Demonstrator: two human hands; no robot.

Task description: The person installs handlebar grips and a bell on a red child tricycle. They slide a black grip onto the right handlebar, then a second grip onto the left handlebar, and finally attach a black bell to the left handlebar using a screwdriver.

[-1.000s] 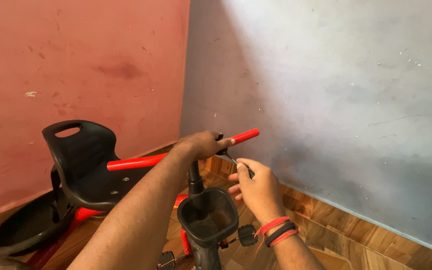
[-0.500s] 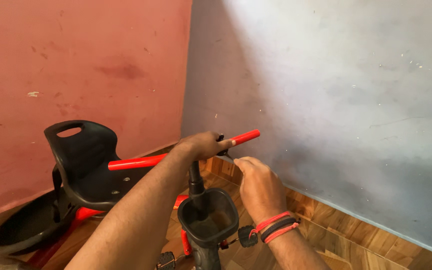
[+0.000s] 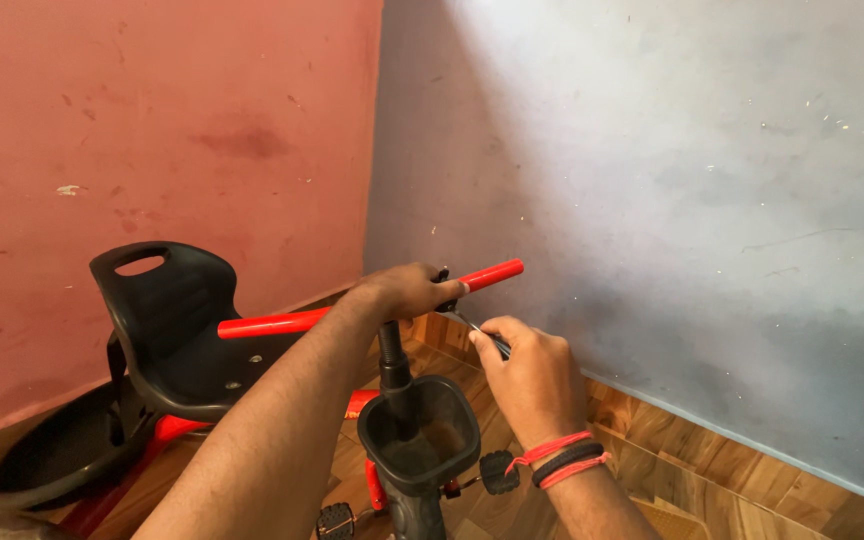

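A small red and black tricycle stands in a room corner. My left hand (image 3: 407, 290) is closed over the middle of its red handlebar (image 3: 270, 324), above the black steering stem (image 3: 393, 365). My right hand (image 3: 527, 375) pinches a thin metal tool (image 3: 474, 327) whose tip points at the handlebar clamp just under my left fingers. Red and black bands circle my right wrist. A black front basket (image 3: 422, 432) sits on the stem below both hands. The black moulded seat (image 3: 167, 320) is at the left, behind my left forearm.
A red wall stands at left and a grey-blue wall at right, meeting in a corner behind the tricycle. Wood-pattern floor (image 3: 712, 470) runs along the right wall. Black pedals (image 3: 498, 472) stick out low by the front wheel. A black rear tray (image 3: 52, 455) lies at lower left.
My right hand rose slightly towards the handlebar and came back, the thin tool again showing at the clamp. My left hand has kept its grip.
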